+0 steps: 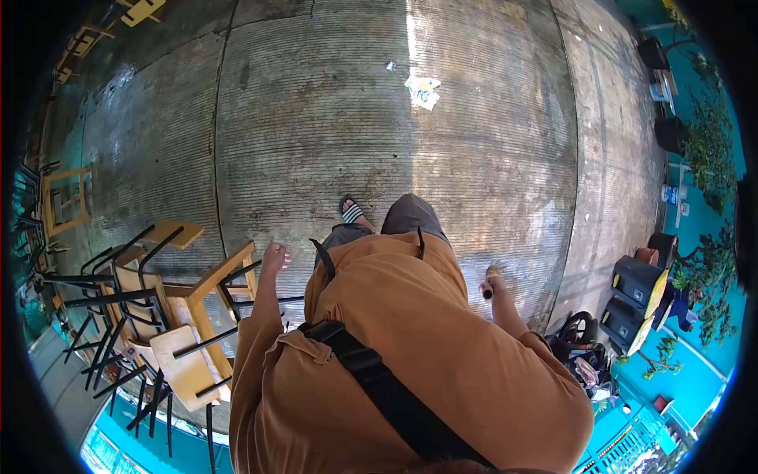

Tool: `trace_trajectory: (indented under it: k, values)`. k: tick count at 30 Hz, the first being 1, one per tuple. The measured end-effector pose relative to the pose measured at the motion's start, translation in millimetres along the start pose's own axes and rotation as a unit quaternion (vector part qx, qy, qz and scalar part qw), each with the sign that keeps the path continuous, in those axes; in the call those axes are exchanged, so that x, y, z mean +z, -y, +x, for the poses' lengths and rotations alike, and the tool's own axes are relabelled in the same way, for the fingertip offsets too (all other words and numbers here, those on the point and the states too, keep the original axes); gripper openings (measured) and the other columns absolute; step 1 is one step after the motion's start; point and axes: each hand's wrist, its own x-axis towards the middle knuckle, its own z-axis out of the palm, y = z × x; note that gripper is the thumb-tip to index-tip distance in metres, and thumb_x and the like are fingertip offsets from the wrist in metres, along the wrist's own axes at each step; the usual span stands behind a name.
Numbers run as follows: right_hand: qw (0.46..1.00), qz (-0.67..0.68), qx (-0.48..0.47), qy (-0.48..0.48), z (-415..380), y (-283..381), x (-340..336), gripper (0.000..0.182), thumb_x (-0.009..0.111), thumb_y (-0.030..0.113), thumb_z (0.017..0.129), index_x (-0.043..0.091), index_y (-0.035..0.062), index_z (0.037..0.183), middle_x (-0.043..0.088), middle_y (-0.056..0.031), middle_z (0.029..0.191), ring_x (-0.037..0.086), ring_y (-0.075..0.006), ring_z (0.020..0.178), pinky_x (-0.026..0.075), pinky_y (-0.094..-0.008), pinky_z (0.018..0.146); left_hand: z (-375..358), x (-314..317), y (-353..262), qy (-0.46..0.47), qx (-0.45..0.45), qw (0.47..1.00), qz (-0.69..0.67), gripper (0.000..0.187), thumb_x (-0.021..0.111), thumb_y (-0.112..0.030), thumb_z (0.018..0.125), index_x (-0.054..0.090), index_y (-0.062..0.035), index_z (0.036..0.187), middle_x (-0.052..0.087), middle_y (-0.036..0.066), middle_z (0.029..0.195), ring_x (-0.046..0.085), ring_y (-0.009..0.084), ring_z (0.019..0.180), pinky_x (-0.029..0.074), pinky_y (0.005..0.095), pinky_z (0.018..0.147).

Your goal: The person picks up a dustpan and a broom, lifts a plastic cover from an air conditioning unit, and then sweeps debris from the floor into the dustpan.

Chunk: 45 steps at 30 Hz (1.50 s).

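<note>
My left hand hangs beside my body, its fingers loosely curled and apart, with nothing visible in it. Closest to it is the stack of wooden chairs and desks with black metal legs. On the other side, my right hand is closed around a dark-ended handle. A tan part shows just beyond that hand; what kind of tool it is I cannot make out. Ahead on the grooved concrete floor lies a crumpled white and yellow wrapper, with a smaller scrap near it.
Upturned furniture crowds the left side, including a wooden frame. Along the right wall stand potted plants, dark bins and a motorcycle. Wet patches shine on the floor. A striped sandal is on my foot.
</note>
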Motion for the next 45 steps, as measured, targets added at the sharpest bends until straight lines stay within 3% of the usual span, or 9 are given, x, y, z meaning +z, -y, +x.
trace_trajectory:
  k: [6, 8, 11, 18, 22, 27, 34, 40, 45]
  values:
    - [0.994, 0.018, 0.055, 0.097, -18.3, -30.3, 85.5, 0.016, 0.047, 0.004, 0.076, 0.04, 0.0044, 0.091, 0.041, -0.0147, 0.08, 0.05, -0.0238, 0.055, 0.049, -0.0353, 0.043, 39.9, -51.7, -13.1, 0.011, -0.05, 0.998, 0.034, 0.023, 0.045, -0.022, 0.092, 0.05, -0.0007, 0.099, 0.063, 0.013, 0.082, 0.064, 0.0198, 0.064, 0.053, 0.0306, 0.05]
    - [0.989, 0.04, 0.082, 0.121, -21.2, -12.8, 149.5, 0.01, 0.046, 0.002, 0.077, 0.039, 0.0033, 0.085, 0.045, -0.0094, 0.062, 0.049, -0.0202, 0.044, 0.048, -0.0297, 0.039, 54.9, -62.7, -32.2, 0.029, -0.063, 0.997, 0.044, 0.024, 0.045, -0.022, 0.092, 0.049, -0.0001, 0.101, 0.063, 0.013, 0.083, 0.064, 0.0208, 0.065, 0.053, 0.0311, 0.051]
    - [0.982, 0.06, 0.032, 0.178, -27.3, 31.4, 276.3, 0.012, 0.053, 0.009, 0.08, 0.042, 0.0057, 0.084, 0.049, -0.0072, 0.065, 0.053, -0.0173, 0.049, 0.048, -0.0286, 0.04, 60.2, -75.7, -79.5, 0.039, -0.048, 0.997, 0.052, 0.027, 0.043, -0.025, 0.091, 0.049, -0.0007, 0.102, 0.062, 0.013, 0.087, 0.064, 0.0224, 0.076, 0.054, 0.037, 0.063]
    - [0.913, -0.021, -0.014, 0.407, -315.1, 116.4, 586.9, 0.01, 0.048, 0.005, 0.083, 0.043, 0.0002, 0.09, 0.051, -0.0113, 0.073, 0.056, -0.0205, 0.06, 0.051, -0.0313, 0.049, 95.6, -127.6, -171.0, 0.006, -0.055, 0.998, 0.039, 0.025, 0.047, -0.021, 0.089, 0.052, 0.0002, 0.1, 0.062, 0.013, 0.083, 0.063, 0.0189, 0.067, 0.051, 0.0309, 0.054]
    - [0.914, -0.068, -0.042, 0.398, -352.6, 176.1, 709.7, 0.014, 0.049, 0.009, 0.084, 0.042, 0.0025, 0.094, 0.051, -0.0091, 0.068, 0.053, -0.0181, 0.053, 0.049, -0.0316, 0.045, 108.4, -160.1, -239.9, -0.026, -0.036, 0.998, 0.044, 0.024, 0.046, -0.021, 0.089, 0.052, 0.0002, 0.099, 0.062, 0.012, 0.084, 0.064, 0.0185, 0.069, 0.051, 0.0294, 0.055]
    - [0.879, -0.125, -0.219, 0.404, -372.3, 209.1, 722.7, 0.027, 0.052, 0.012, 0.084, 0.039, 0.0027, 0.106, 0.048, -0.0066, 0.06, 0.051, -0.0159, 0.048, 0.047, -0.0301, 0.043, 136.6, -180.2, -314.3, -0.028, 0.017, 0.998, 0.051, 0.024, 0.046, -0.021, 0.09, 0.053, 0.0007, 0.098, 0.062, 0.011, 0.082, 0.064, 0.0178, 0.069, 0.051, 0.0276, 0.056]
    - [0.918, -0.075, -0.173, 0.35, -390.7, 186.1, 640.8, 0.022, 0.049, 0.012, 0.087, 0.039, 0.0035, 0.105, 0.047, -0.0078, 0.07, 0.05, -0.0154, 0.052, 0.046, -0.029, 0.043, 166.4, -180.6, -321.8, -0.01, -0.008, 0.999, 0.037, 0.025, 0.044, -0.019, 0.091, 0.052, 0.002, 0.102, 0.062, 0.011, 0.083, 0.064, 0.0174, 0.069, 0.051, 0.027, 0.055]
    - [0.965, 0.056, 0.019, 0.254, -345.0, 151.9, 681.5, 0.018, 0.047, 0.011, 0.088, 0.037, 0.0007, 0.098, 0.046, -0.0089, 0.073, 0.05, -0.0178, 0.055, 0.048, -0.0305, 0.046, 184.4, -195.1, -320.9, 0.019, -0.068, 0.996, 0.057, 0.027, 0.043, -0.021, 0.092, 0.05, 0.0023, 0.104, 0.062, 0.011, 0.085, 0.064, 0.0192, 0.07, 0.052, 0.0281, 0.056]
    - [0.923, 0.06, 0.143, 0.354, -426.3, 133.3, 769.9, 0.017, 0.044, 0.005, 0.086, 0.034, 0.0, 0.1, 0.047, -0.0113, 0.074, 0.054, -0.0198, 0.06, 0.048, -0.0312, 0.05, 200.4, -218.5, -343.5, 0.019, -0.066, 0.995, 0.071, 0.027, 0.044, -0.021, 0.091, 0.051, 0.002, 0.104, 0.062, 0.012, 0.085, 0.064, 0.02, 0.073, 0.053, 0.0292, 0.058]
